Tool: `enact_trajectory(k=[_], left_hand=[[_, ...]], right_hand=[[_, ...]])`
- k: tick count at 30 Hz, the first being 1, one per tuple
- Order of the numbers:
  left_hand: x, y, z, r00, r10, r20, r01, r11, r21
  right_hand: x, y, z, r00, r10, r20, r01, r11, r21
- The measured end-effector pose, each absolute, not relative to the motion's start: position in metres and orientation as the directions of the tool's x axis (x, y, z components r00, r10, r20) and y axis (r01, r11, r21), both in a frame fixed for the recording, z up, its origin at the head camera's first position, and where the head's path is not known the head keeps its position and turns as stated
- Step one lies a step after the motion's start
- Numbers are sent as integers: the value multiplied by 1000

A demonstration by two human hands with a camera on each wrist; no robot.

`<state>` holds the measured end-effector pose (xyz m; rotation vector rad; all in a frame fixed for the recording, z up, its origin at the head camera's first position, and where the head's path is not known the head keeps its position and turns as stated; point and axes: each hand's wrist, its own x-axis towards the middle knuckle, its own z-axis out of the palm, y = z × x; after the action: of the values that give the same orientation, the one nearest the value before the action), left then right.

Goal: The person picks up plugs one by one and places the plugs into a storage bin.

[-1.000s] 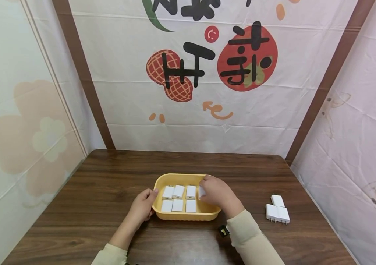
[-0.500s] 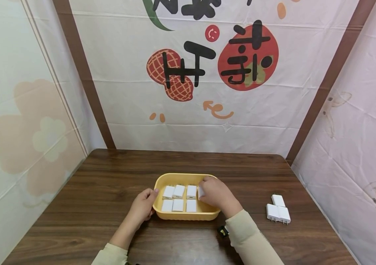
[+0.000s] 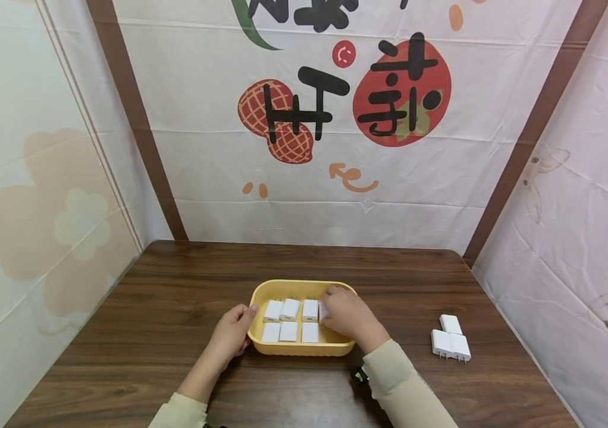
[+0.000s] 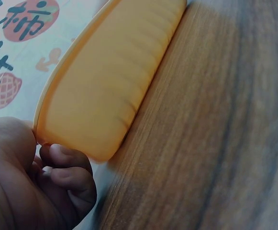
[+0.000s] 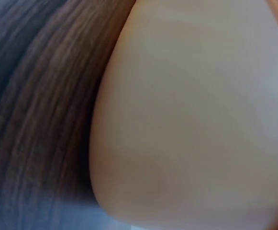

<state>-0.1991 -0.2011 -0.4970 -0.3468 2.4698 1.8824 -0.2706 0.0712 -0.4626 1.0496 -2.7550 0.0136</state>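
Note:
A yellow tray (image 3: pixel 304 289) sits on the wooden table (image 3: pixel 175 285) and holds several white charger blocks (image 3: pixel 289 321) in two rows. My left hand (image 3: pixel 241 324) grips the tray's left rim, thumb on top. In the left wrist view its curled fingers (image 4: pixel 67 175) lie under the tray's ribbed outer wall (image 4: pixel 105 86). My right hand (image 3: pixel 332 308) reaches into the tray's right end and pinches one more white charger (image 3: pixel 323 310), set beside the back row. The right wrist view shows only the blurred tray wall (image 5: pixel 191 120) close up.
Three white chargers (image 3: pixel 450 340) lie together on the table to the right of the tray. A small black object (image 3: pixel 360 374) sits by my right sleeve. Printed fabric walls enclose the table on three sides.
My right hand has eased slightly left and down with its charger inside the tray. The left hand and the tray have stayed put.

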Motion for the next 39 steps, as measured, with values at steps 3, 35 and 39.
enact_trajectory(k=[3,35,39], left_hand=[[-199,-201,-497,-975,-164,-147,-185,251,950],[-199,-201,-496,-976,-160,-151,-188,254,949],[-199,-201,-497,-975,-160,-151,-189,254,949]], right_hand=[[-271,71,-463,-727,-662,184,-664,746,61],[-274,67,-468,-730,-658,185,-661,749,56],[-274,68,-466,-729,-658,188,-664,747,39]])
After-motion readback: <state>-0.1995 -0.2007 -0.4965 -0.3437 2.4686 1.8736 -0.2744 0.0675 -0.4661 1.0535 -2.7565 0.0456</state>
